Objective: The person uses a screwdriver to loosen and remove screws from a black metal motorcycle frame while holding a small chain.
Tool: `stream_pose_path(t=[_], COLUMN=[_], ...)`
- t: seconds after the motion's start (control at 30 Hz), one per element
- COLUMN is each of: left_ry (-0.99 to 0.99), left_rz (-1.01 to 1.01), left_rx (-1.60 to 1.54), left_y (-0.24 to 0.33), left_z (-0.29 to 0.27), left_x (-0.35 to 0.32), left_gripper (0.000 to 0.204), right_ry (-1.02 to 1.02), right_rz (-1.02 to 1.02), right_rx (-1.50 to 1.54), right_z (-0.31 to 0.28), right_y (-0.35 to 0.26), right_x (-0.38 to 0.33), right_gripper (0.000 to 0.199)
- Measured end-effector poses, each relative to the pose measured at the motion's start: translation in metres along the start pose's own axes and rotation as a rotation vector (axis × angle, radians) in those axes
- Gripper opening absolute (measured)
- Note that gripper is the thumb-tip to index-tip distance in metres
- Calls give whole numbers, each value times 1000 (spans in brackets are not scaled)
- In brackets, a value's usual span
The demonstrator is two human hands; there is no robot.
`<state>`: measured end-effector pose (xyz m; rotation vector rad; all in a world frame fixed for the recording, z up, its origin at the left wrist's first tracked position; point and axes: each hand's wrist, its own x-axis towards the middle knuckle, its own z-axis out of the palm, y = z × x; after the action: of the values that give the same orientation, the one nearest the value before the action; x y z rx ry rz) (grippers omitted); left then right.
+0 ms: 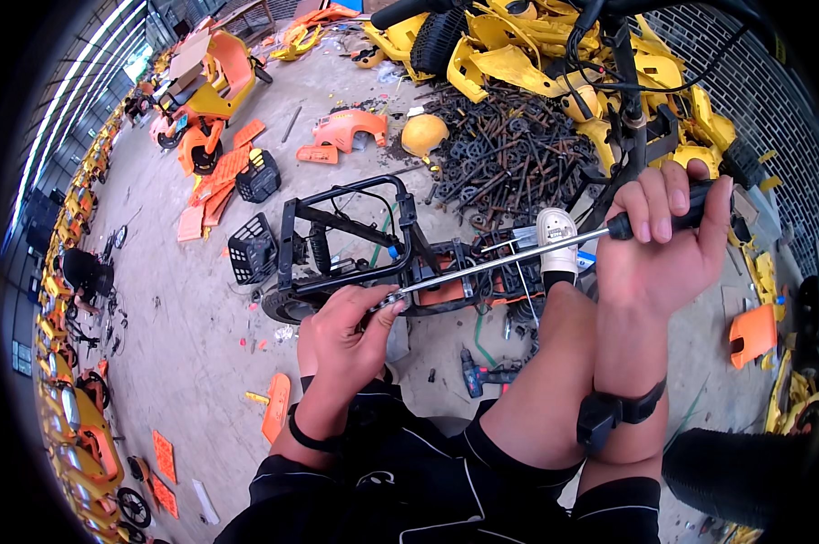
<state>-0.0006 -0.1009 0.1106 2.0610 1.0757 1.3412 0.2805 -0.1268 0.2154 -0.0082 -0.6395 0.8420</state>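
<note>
My right hand (656, 238) is wrapped round the black handle of a long screwdriver (509, 262). Its bright shaft slants down to the left, toward my other hand. At the tip, my left hand (339, 334) is closed, thumb and forefinger pinching a small metal piece (393, 298) against the shaft's end; its kind is too small to tell. Behind the screwdriver lies a partly stripped scooter chassis (287, 240) with a black tube frame, a shock absorber and a wheel. My foot in a white clog (556, 238) rests by its right part.
A cordless drill (478, 373) lies on the floor beside my knee. Beyond the chassis are a heap of rusty metal parts (514, 154), yellow body panels (518, 68) and black baskets (253, 249). Orange panels lie scattered; rows of scooters (83, 426) and another person (87, 272) are at left.
</note>
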Motion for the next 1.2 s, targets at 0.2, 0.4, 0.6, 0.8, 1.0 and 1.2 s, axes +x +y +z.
stream_pose_path(t=[0.2,0.4,0.6,0.8,1.0,1.2], left_ry=[-50,-248,-318,-284,-249,-356], left_rz=[-4,-64,-173,-185,-171,-251], left_rx=[70,-51,-218,-79,24,-121], left_y=[-2,-8,-14,2,0,-11], left_z=[2,-2,-2,8,22,17], left_x=[-2,-1,-8,-3,-9,-7], left_gripper=[15,13,14,15,16,18], right_ry=[157,-269,-681,-596,-440,-646], right_rz=[-86,170,386,228,122,237], right_rx=[-219,12,91,-120,-213,-163], right_z=[9,8,3,9,8,5], right_y=[11,2,-7,-12,0,-9], right_x=[1,5,14,7,-4,7], right_gripper=[33,21,38,21,23,25])
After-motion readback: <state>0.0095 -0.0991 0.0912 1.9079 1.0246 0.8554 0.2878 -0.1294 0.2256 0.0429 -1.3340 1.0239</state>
